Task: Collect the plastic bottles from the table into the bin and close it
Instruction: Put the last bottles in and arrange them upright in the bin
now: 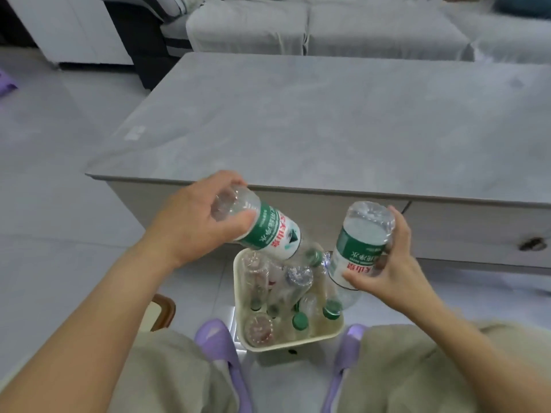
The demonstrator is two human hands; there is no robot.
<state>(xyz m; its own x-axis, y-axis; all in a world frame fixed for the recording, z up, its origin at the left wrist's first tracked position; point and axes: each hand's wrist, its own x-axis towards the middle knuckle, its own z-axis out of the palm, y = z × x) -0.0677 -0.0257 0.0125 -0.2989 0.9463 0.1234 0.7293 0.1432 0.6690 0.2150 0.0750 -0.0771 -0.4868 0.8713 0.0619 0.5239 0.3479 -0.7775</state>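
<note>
My left hand grips the base of a clear plastic bottle with a green and white label, tilted cap-down over the cream bin. My right hand holds a second labelled bottle, upside down, its green cap just inside the bin's right side. The bin stands on the floor between my feet and holds several clear bottles with green caps. No lid shows. The grey table lies beyond the bin with no bottles on its visible top.
My purple slippers flank the bin. The table's front has a drawer with a round pull. A white sofa stands behind the table, and a brown-rimmed object sits on the floor at my left.
</note>
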